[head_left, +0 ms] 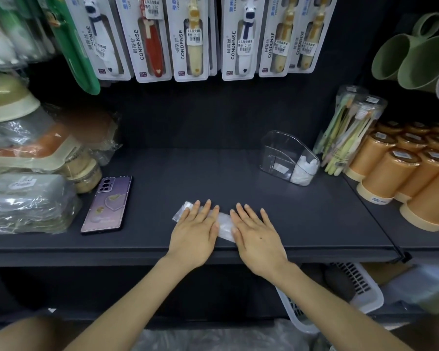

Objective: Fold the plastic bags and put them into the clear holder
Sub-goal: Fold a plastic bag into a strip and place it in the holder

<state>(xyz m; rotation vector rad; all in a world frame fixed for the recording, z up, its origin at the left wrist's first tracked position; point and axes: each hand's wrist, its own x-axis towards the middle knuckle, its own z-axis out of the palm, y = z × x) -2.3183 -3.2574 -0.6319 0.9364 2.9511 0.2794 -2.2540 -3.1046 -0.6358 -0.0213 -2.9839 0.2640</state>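
L hand (195, 231) lies flat, fingers straight and spread, palm pressing the left part of a plastic bag (224, 224) down on the shelf (314, 211); it grips nothing. R hand (260, 236) has the same posture: fingers straight, inner edge touching the bag's right end, palm mostly on bare shelf, nothing gripped. Bag position: near the shelf's front edge, approx. centre, under and between both hands. It shows as a narrow translucent strip, so it is judged partly folded. Long axis runs roughly L-R but skewed, w/ the left end further back, poking out beside the L hand fingertips, and the right end nearer the front edge. The clear holder (287, 158) stands further back and to the right, well apart from both hands, opening upward; white folded bags (304, 171) sit in its right-hand part. Key relation: the holder lies on the R hand side, so that hand is the nearer one for the transfer. Judged next step: fold across the long axis, end to end, then lift. Risk: thin film may spring open once pressure comes off. A phone (107, 203) lies to the left, not touching the bag.
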